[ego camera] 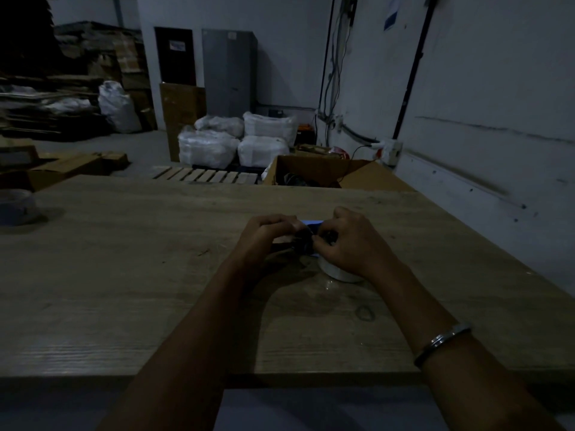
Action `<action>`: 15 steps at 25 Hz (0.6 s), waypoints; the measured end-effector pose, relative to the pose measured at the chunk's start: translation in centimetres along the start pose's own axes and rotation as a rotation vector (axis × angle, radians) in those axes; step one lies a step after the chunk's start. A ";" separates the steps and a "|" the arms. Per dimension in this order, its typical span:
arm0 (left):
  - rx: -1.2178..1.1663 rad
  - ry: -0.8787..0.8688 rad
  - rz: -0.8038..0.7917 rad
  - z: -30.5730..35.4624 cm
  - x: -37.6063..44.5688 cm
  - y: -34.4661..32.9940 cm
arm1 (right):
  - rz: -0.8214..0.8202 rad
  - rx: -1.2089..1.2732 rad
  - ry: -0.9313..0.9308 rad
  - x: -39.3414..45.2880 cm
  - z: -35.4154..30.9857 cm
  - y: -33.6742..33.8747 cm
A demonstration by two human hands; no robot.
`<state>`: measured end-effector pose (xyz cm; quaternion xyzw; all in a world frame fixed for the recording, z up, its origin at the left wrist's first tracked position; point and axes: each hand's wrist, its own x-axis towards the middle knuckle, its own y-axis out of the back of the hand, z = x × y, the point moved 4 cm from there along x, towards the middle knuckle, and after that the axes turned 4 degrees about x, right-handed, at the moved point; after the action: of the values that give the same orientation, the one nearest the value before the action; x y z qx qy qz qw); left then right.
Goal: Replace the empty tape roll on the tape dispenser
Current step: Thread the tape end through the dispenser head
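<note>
- Two rolls of tape show on the wooden table (124,275). One tape roll (17,206) sits far off at the left edge, well apart from both hands.
- Left hand (267,234): its fingers are curled and it grips the left side of the dark tape dispenser (303,241). The room is dim, so I cannot tell just where each finger sits.
- The tape dispenser is in the middle, between the two hands, held just above the table. A small blue part (311,223) shows at its top. Its long side seems to run left to right, from one hand to the other.
- Right hand (345,241): its fingers are bent and seem to pinch something small at the right side of the dispenser. I cannot tell what.
- A pale tape roll (334,270) lies flat on the table just under the right hand and touches or almost touches the dispenser. The right hand is much nearer to this roll than the left hand is.
- A silver bracelet (441,343) is on the right wrist.
- I think the new roll is being fitted or threaded now, but it is too dark to be sure.
</note>
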<state>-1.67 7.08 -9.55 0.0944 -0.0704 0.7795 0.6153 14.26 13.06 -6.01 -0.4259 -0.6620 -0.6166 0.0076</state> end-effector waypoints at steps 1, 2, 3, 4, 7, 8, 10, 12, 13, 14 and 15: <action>-0.002 0.009 0.004 0.0 0.0 0.1 | 0.002 0.002 -0.002 0.0 0.0 0.0; -0.001 0.021 0.003 -0.1 0.0 0.1 | 0.005 0.003 -0.003 0.0 0.0 0.0; 0.001 0.033 -0.008 -0.2 0.1 0.2 | 0.009 0.002 -0.002 0.0 0.0 0.0; 0.002 0.044 -0.022 -0.1 0.1 0.3 | 0.012 0.000 0.001 0.0 -0.1 0.0; 0.004 0.058 -0.051 0.1 -0.3 0.0 | 0.007 0.001 0.005 0.1 -0.1 0.1; 0.012 0.054 -0.049 0.1 -0.3 0.0 | 0.003 0.000 0.005 0.1 -0.1 0.1; -0.001 0.057 -0.037 0.2 -0.5 0.0 | -0.003 -0.004 0.003 0.1 0.0 0.1; -0.124 0.062 -0.033 0.1 -0.6 0.3 | -0.005 -0.004 -0.003 0.1 0.1 0.1; -0.219 0.067 -0.022 -0.1 -0.5 0.5 | -0.005 -0.003 -0.004 0.1 0.1 0.1; -0.281 0.076 -0.009 -0.2 -0.3 0.7 | -0.002 -0.004 -0.006 0.1 0.2 0.2; -0.294 0.081 0.002 -0.3 -0.2 0.8 | 0.001 -0.006 -0.008 0.1 0.2 0.2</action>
<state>-2.40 6.82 -9.90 -0.0283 -0.1587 0.7647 0.6239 14.44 13.26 -5.90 -0.4286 -0.6602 -0.6168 0.0039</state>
